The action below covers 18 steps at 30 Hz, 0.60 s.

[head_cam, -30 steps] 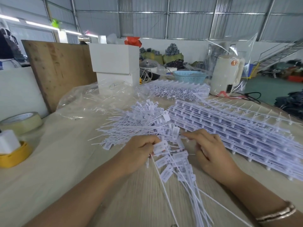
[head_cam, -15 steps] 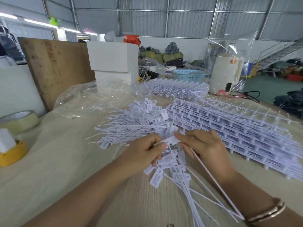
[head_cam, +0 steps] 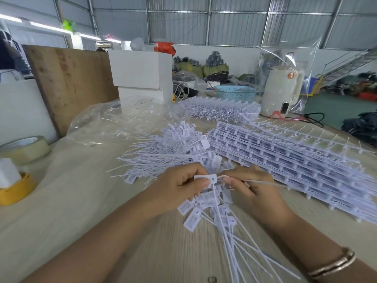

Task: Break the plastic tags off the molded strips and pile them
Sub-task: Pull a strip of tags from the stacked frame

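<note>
My left hand (head_cam: 179,184) pinches the flat head of a white plastic tag (head_cam: 206,179) between thumb and fingers. My right hand (head_cam: 251,190) pinches the same piece just to the right, where a thin tail runs off toward the right. Below both hands hangs a bunch of tags (head_cam: 212,209) still joined, their long tails trailing toward me. A pile of loose tags (head_cam: 173,148) lies just beyond my hands. A tall stack of molded strips (head_cam: 285,160) lies to the right, and a second stack (head_cam: 218,109) sits farther back.
Crumpled clear plastic sheeting (head_cam: 114,121) lies at the back left by a white box (head_cam: 142,78). Rolls of tape (head_cam: 24,148) and a yellow roll (head_cam: 16,190) sit at the left edge. A blue basket (head_cam: 234,92) and a cream appliance (head_cam: 281,90) stand behind.
Both hands have lifted off the table and come together; the bunch of tags rose with them, and my fingers now pinch one tag head between the two hands.
</note>
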Motion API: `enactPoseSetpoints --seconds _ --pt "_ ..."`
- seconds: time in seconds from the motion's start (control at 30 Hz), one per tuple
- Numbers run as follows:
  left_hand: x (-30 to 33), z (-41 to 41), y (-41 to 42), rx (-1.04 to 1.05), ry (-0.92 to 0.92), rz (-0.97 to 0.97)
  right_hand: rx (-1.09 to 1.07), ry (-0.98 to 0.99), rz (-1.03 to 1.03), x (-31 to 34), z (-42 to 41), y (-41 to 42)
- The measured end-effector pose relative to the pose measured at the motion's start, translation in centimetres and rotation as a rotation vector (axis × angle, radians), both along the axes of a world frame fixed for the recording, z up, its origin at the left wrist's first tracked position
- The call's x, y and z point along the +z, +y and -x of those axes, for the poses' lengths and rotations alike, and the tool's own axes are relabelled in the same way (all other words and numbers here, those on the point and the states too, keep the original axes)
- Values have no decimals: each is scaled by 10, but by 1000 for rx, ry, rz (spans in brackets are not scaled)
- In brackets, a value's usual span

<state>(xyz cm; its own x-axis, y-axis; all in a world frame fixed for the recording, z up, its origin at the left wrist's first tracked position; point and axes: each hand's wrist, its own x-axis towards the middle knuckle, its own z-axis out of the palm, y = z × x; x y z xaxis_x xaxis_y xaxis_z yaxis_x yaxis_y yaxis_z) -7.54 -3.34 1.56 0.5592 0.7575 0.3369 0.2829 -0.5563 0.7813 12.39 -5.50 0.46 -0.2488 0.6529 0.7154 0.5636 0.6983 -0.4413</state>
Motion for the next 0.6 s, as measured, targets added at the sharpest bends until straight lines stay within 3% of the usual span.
enactPoseSetpoints --seconds 0.13,0.17,0.23,0.37,0.47,0.6 --pt "9 11 3 -42 -233 180 28 440 196 7 -13 -4" --pt "10 17 6 -26 -258 184 -19 427 169 7 -21 -3" --pt "8 23 13 56 -164 128 -163 134 106 7 -29 -3" --pt "-8 12 15 219 224 -173 -261 -399 -96 -4 -11 6" --pt "-14 5 15 329 403 -461 -271 -554 -127 -5 2 6" --pt "-11 0 10 455 553 -630 -318 -726 85 -5 -3 2"
